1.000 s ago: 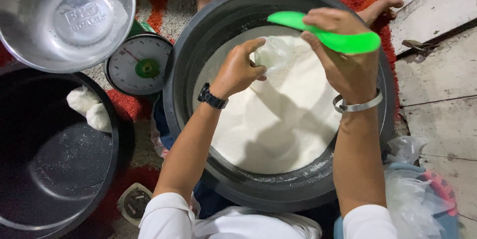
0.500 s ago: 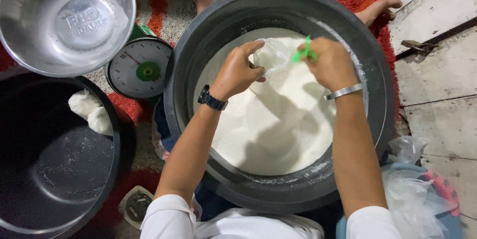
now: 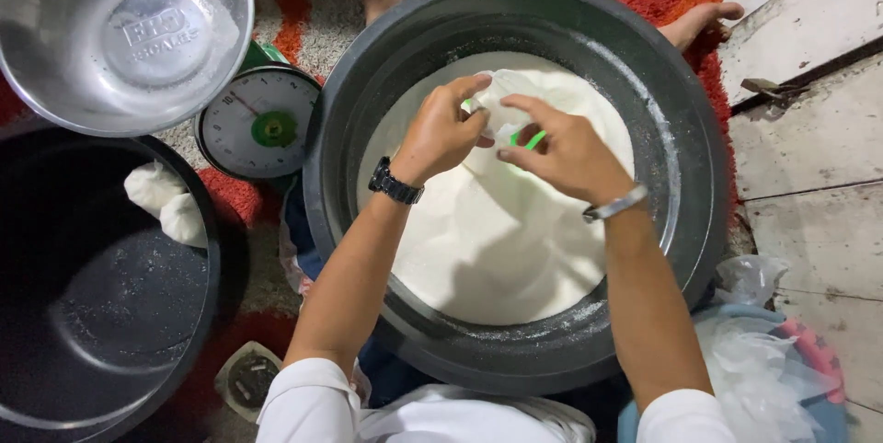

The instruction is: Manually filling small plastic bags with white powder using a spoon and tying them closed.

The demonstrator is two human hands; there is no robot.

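Both hands meet over the large dark tub (image 3: 681, 84), which holds a broad mound of white flour (image 3: 497, 250). The left hand (image 3: 441, 135) pinches the top of a small clear bag (image 3: 504, 104) of flour, fingers closed on its neck. The right hand (image 3: 566, 153) works at the same neck, fingers curled, with a green scoop (image 3: 532, 140) tucked under them; only a sliver of it shows. The bag rests on the flour near the far side of the mound.

Progress, as judged: this bag looks filled and is being closed, and its neck is not yet visibly tied. Two white filled bags (image 3: 167, 204) already lie in the black basin (image 3: 110, 388) at left, so a few portions are done. The tub remains nearly full, so most of the work is left. A dial scale (image 3: 260, 121) and a steel bowl (image 3: 55, 29) stand beside the tub; spare clear bags (image 3: 763, 360) lie at lower right.
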